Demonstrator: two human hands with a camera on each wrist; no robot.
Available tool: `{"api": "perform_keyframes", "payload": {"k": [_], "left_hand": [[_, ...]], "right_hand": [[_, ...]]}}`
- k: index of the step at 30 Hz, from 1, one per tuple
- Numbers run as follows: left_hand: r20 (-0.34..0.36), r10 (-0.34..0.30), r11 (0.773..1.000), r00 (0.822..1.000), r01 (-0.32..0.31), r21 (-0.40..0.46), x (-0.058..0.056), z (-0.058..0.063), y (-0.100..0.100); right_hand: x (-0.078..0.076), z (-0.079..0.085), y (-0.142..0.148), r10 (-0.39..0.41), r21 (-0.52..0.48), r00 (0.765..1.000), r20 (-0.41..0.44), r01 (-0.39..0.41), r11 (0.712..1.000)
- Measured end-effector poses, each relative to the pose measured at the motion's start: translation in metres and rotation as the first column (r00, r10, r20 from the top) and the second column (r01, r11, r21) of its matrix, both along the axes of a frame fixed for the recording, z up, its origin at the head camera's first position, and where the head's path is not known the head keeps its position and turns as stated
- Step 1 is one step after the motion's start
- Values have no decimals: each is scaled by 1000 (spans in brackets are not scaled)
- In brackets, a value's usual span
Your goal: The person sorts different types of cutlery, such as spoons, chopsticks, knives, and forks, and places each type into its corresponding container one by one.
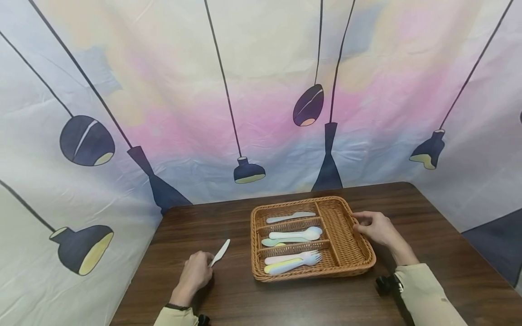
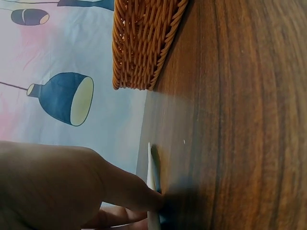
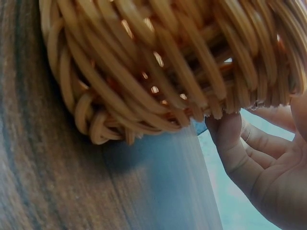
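My left hand (image 1: 194, 271) pinches a white table knife (image 1: 220, 252) by its handle, left of the wicker cutlery tray (image 1: 293, 275). In the left wrist view the knife (image 2: 151, 167) is seen nearly edge-on, low over the wood. At the tray's right side, my right hand (image 1: 379, 228) grips the woven rim, its thumb (image 3: 225, 134) against the outer wall. A pale knife (image 1: 291, 217) lies in the tray's back compartment. Pastel spoons (image 1: 293, 235) lie in the middle one, and forks (image 1: 293, 261) in the front one.
The tray's long right compartment (image 1: 340, 233) has a bare woven floor. It all stands on a dark wooden table (image 1: 228, 299). Behind the table hangs a cloth (image 1: 269, 113) printed with lamps, close along the far edge.
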State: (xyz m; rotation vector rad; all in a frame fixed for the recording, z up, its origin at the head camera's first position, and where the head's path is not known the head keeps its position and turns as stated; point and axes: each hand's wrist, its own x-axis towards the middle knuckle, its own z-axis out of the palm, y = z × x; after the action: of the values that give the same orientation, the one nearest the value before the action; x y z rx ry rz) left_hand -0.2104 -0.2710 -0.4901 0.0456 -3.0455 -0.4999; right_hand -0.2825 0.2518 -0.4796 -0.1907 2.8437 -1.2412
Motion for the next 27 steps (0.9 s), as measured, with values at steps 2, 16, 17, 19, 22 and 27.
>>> {"api": "perform_keyframes", "payload": {"k": [2,16,17,19,22,27], "left_hand": [[-13,-2,1000,1000,2,-1,1,0,0],[-57,-7,1000,998,8,14,-4,5,0],[-67,-11,1000,998,12,18,-5,6,0],[-74,-13,999,997,15,30,-7,7,0],[-86,-15,999,996,19,44,-11,11,2],[-122,-35,998,992,41,49,-17,16,8]], "right_hand": [[-1,0,0,2,0,1000,-1,-2,1000],[0,1,-2,-5,0,1000,2,5,1000],[0,1,-2,-5,0,1000,4,5,1000],[1,1,-2,-1,-2,1000,5,1,1000],[1,1,-2,-5,-6,1000,7,5,1000],[0,1,-2,-5,-5,1000,4,5,1000]]}}
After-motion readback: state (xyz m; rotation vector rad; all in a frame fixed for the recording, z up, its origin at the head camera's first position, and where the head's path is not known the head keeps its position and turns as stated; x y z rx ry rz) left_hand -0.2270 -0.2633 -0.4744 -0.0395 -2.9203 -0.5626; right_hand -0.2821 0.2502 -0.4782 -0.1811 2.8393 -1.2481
